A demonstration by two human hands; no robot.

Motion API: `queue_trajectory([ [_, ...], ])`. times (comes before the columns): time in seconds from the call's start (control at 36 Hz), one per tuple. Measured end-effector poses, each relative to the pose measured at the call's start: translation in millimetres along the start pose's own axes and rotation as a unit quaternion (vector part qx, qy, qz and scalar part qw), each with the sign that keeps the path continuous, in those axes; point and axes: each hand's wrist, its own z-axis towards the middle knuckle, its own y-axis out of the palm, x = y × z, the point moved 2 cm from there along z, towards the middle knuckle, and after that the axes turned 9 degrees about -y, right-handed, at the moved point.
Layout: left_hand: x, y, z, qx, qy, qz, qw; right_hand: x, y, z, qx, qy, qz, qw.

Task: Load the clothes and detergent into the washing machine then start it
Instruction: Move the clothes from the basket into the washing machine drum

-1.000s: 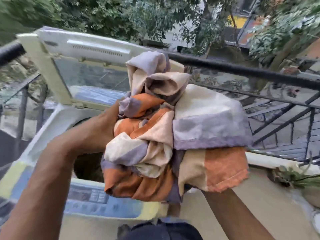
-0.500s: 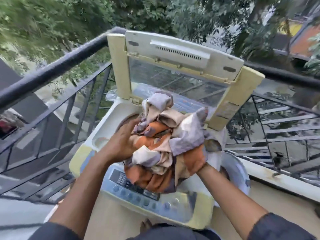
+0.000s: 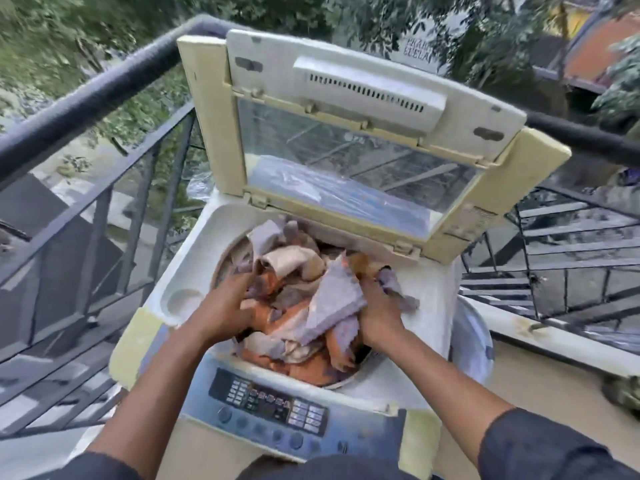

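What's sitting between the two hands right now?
The cloth bundle, bunched in the washer's drum opening, fills the gap between left hand and right hand in the head view.

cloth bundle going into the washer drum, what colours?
Patchwork cloth bundle: orange, cream and pale lavender-grey blocks; head view, the only one.

Bundled cloth (image 3: 304,299) in orange, lavender-grey and cream blocks. Washing machine (image 3: 194,271) off-white with yellowed cream corners, lid (image 3: 346,109) cream-framed with grey top panel and clear window, control panel (image 3: 273,410) blue-grey with black button block. Black railing (image 3: 86,102), dark navy sleeves (image 3: 540,448), green foliage (image 3: 52,39) behind.
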Motion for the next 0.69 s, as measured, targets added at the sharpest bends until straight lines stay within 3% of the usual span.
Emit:
queue_trajectory([
  [0.11, -4, 22, 11, -0.049, -0.054, 0.042, 0.996, -5, 8, 0, -0.207, 0.046, -0.097, 0.973],
  [0.17, -6, 29, 20, -0.051, -0.056, 0.047, 0.996, -10, 5, 1, -0.200, 0.043, -0.121, 0.971],
  [0.25, -5, 35, 33, -0.048, -0.042, 0.057, 0.996, -20, 4, 9, -0.110, 0.024, -0.113, 0.987],
  [0.33, -2, 42, 48, -0.069, -0.036, 0.061, 0.995, -31, 11, 17, -0.074, -0.016, -0.093, 0.993],
  [0.56, -7, 84, 92, -0.159, -0.023, 0.119, 0.980, -37, 60, 37, -0.192, -0.097, -0.044, 0.976],
  [0.69, -22, 126, 125, -0.191, -0.021, 0.241, 0.951, -39, 105, 62, -0.243, -0.110, -0.084, 0.960],
])
